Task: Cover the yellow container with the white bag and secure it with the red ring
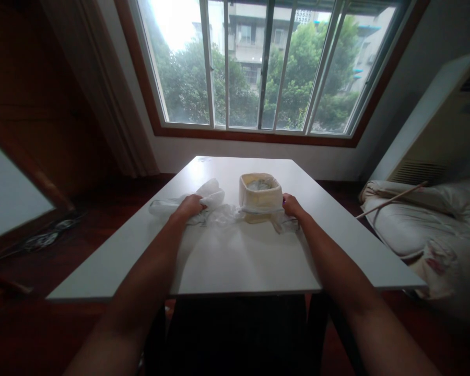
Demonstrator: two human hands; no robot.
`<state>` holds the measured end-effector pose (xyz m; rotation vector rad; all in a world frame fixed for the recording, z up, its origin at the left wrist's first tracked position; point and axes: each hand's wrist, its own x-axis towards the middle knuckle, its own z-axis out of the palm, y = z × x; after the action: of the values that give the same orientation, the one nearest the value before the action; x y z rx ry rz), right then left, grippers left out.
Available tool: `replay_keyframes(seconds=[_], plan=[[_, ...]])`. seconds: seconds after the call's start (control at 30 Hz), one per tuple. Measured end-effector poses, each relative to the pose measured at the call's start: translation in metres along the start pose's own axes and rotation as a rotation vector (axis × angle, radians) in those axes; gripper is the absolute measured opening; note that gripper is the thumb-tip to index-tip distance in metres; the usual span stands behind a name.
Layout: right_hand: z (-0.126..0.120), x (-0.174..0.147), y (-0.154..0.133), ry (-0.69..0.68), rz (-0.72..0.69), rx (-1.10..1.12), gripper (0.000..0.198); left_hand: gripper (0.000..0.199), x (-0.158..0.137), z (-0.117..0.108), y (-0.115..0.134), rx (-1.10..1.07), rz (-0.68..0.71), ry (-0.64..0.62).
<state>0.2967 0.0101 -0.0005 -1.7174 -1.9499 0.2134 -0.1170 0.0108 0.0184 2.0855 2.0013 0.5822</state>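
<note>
With the cream container (pixel 260 198) upright on the table (pixel 243 271), we seem only partway: clear plastic (pixel 213 194) gathers about its lower wall but lies loose leftward, our left hand (pixel 191 204) clamped on it, our right hand's (pixel 293 204) grip beside the container unclear

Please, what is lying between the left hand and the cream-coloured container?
In the head view, crumpled translucent plastic lies on the table between the left hand and the container.

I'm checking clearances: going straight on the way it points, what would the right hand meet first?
Most likely the right side of the cream container, just beside the right hand; whether they already touch is hard to tell.
</note>
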Motion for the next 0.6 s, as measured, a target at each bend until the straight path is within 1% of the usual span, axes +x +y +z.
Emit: replay_keyframes(seconds=[0.07,0.1,0.17,0.23,0.27,0.3,0.33,0.4,0.47,0.53,0.6], plan=[[0.0,0.0,0.0,-0.006,-0.004,-0.003,0.022,0.026,0.0,-0.003,0.009,-0.006,0.028,0.049],[0.0,0.001,0.0,-0.008,-0.005,-0.004,0.022,0.029,0.0,-0.006,0.012,-0.016,0.03,0.102],[0.0,0.001,0.001,-0.011,-0.003,-0.007,0.023,0.036,-0.001,-0.014,0.013,-0.056,0.005,0.269],[0.0,0.001,0.002,-0.012,0.001,-0.009,0.023,0.042,-0.002,-0.021,0.007,-0.091,-0.049,0.454],[0.0,0.001,0.002,-0.013,0.002,-0.01,0.023,0.044,-0.002,-0.023,0.001,-0.088,-0.087,0.511],[0.001,0.001,0.002,-0.015,0.002,-0.01,0.023,0.045,-0.002,-0.024,-0.005,-0.06,-0.137,0.515],[0.001,0.001,0.003,-0.017,0.001,-0.01,0.023,0.048,-0.002,-0.023,-0.011,-0.018,-0.192,0.476],[0.001,0.001,0.003,-0.022,-0.003,-0.008,0.022,0.058,-0.001,-0.017,-0.022,0.063,-0.294,0.324],[0.001,0.0,0.003,-0.026,-0.006,-0.006,0.021,0.071,0.001,-0.01,-0.026,0.101,-0.352,0.182],[0.001,0.0,0.003,-0.026,-0.005,-0.004,0.021,0.084,0.002,-0.006,-0.023,0.119,-0.347,0.118],[0.001,0.0,0.003,-0.02,-0.003,-0.001,0.021,0.094,0.002,-0.005,-0.013,0.148,-0.293,0.095]])
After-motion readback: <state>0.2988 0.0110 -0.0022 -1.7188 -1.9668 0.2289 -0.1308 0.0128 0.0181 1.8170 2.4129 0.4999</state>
